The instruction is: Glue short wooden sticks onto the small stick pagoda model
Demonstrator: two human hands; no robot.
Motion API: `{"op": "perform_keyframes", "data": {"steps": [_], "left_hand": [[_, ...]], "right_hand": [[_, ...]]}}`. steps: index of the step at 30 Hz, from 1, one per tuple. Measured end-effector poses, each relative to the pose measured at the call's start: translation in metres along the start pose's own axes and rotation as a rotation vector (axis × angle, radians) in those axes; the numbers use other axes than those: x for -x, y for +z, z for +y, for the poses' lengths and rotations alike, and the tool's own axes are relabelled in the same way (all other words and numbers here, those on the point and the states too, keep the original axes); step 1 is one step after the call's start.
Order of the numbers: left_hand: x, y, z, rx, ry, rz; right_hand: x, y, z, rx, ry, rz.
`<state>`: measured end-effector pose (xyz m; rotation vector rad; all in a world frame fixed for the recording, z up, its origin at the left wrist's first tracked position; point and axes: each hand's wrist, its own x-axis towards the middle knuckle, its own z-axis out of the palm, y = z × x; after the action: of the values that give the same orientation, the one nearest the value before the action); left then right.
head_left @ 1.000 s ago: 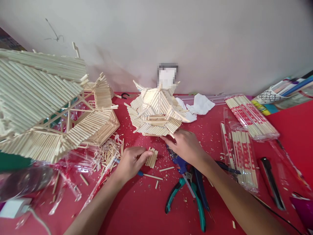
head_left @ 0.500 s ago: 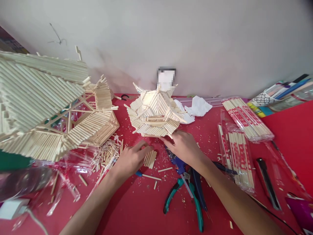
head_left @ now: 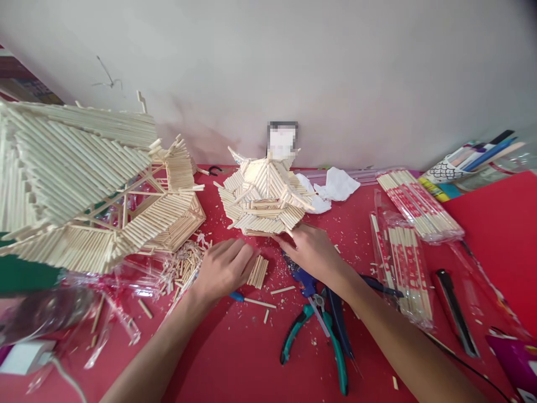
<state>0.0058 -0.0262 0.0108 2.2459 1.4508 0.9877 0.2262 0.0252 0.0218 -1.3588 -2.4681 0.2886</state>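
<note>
A small pagoda-like model made of wooden sticks stands near the wall, in front of me. My right hand is closed at its lower front right corner, thumb and fingers on the edge. My left hand is in front of the model, apart from it, with its fingers curled together and tips pointing down. Whatever those fingers hold, if anything, is hidden. Beside them lies a small panel of short sticks. A blue-handled tool lies just below the left hand. Under my right wrist is a blue glue gun.
A larger stick building fills the left side. Green-handled pliers lie in front. Packed chopsticks, a black cutter and a pen cup are on the right. Stick offcuts and plastic wrappers are on the left.
The camera view has shifted slightly. My left hand has drawn its fingers in a little, moving slightly left beside the stick panel. My right hand stays at the model's corner.
</note>
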Motion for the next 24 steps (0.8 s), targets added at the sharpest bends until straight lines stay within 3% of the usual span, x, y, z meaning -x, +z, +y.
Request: {"op": "perform_keyframes", "data": {"steps": [4,10,24], "left_hand": [[-0.011,0.010,-0.008,-0.079,0.057,0.017],[-0.013,0.019,-0.017,-0.081,0.104,-0.060],[-0.027,0.018,-0.007,-0.078,0.114,-0.104]], "right_hand": [[0.000,-0.001,-0.002,0.019,0.003,-0.012],[0.001,0.002,0.000,0.053,-0.014,-0.008],[0.001,-0.001,0.002,0.082,0.016,-0.008]]}}
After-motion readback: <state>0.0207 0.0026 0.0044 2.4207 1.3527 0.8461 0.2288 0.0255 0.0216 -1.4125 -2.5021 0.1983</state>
